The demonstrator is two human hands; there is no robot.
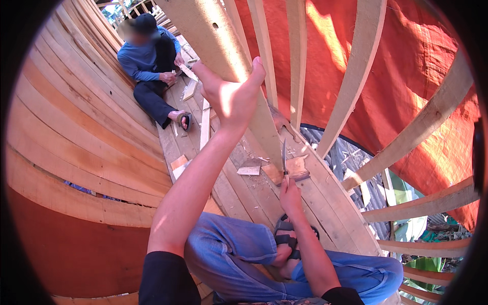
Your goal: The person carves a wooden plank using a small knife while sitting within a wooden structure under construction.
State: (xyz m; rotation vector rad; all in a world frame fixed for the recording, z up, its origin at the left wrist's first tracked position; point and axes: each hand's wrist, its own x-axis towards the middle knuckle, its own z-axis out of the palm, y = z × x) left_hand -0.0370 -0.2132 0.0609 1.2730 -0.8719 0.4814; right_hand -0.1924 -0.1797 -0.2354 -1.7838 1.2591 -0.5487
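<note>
The stiff-looking, likely heavy plank (pixel 209 43) suits an edge grip: left hand (pixel 231 99) spread wide over it, right hand (pixel 290 195) holding a knife (pixel 284 161).

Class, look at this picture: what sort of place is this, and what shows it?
Probably a woodworking site, perhaps for boatbuilding: curved wooden ribs line the right side, long planks curve along the left, and offcuts lie on the floor near the knife in the right hand.
</note>
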